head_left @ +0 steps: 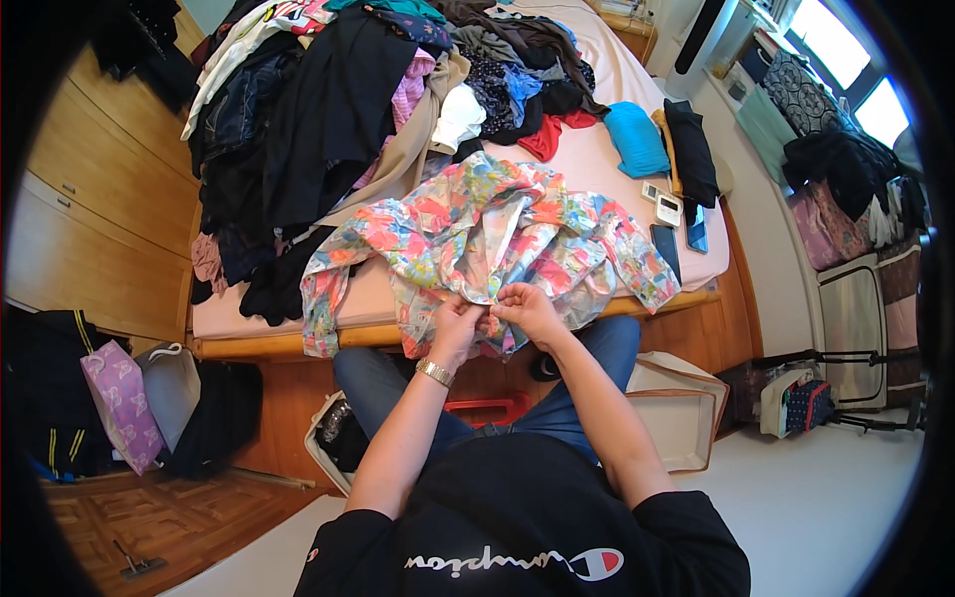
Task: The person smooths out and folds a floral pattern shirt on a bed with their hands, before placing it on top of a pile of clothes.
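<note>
A light jacket [418,239] with a pink, blue, green and white flower print lies spread over the near edge of the bed, its sleeves out to both sides. Its pale lining shows along the front opening. My left hand [458,326] pinches the jacket's edge at the near end of that opening. Close beside it, fingertips almost meeting, my right hand [525,310] pinches the same edge. What exactly lies between the fingertips is too small to make out. Part of the jacket hangs over the bed's wooden edge toward my knees.
A big heap of clothes [328,119] covers the bed's left and far side. To the right lie a turquoise pouch [637,139], a black pouch [689,149], a small white device [668,209] and phones. Open fabric boxes [676,428] stand by my legs; bags [121,403] sit at left.
</note>
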`<action>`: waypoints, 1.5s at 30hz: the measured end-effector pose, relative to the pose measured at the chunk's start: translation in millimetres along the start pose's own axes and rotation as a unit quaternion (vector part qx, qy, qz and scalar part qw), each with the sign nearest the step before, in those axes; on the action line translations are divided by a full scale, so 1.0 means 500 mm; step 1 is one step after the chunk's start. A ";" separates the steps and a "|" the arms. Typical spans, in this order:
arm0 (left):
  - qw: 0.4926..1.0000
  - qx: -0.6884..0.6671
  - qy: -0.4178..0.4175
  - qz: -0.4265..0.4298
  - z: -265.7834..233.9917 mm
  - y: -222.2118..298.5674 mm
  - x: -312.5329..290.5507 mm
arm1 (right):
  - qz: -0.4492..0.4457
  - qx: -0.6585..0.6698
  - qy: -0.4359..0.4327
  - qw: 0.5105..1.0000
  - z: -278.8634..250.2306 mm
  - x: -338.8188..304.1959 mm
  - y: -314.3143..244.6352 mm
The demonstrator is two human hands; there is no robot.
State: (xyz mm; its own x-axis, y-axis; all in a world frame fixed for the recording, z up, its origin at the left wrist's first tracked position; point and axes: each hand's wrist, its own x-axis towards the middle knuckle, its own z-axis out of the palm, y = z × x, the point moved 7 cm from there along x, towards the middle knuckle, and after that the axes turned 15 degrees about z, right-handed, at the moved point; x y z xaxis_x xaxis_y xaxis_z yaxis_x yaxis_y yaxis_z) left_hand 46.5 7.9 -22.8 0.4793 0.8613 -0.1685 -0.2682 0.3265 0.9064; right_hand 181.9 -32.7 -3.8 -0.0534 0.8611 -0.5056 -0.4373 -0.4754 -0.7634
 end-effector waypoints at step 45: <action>0.970 -0.243 0.028 0.015 0.027 0.275 0.110 | -0.073 0.336 -0.059 0.937 -0.066 -0.002 -0.273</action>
State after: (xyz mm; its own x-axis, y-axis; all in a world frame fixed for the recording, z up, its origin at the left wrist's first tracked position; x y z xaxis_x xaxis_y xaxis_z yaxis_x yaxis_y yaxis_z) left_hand 47.3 94.8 97.7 0.4221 0.8888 -0.1783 -0.6495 0.4338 0.6245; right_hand 271.3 25.5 87.7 -0.0304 0.9408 -0.3375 -0.9125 -0.1640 -0.3748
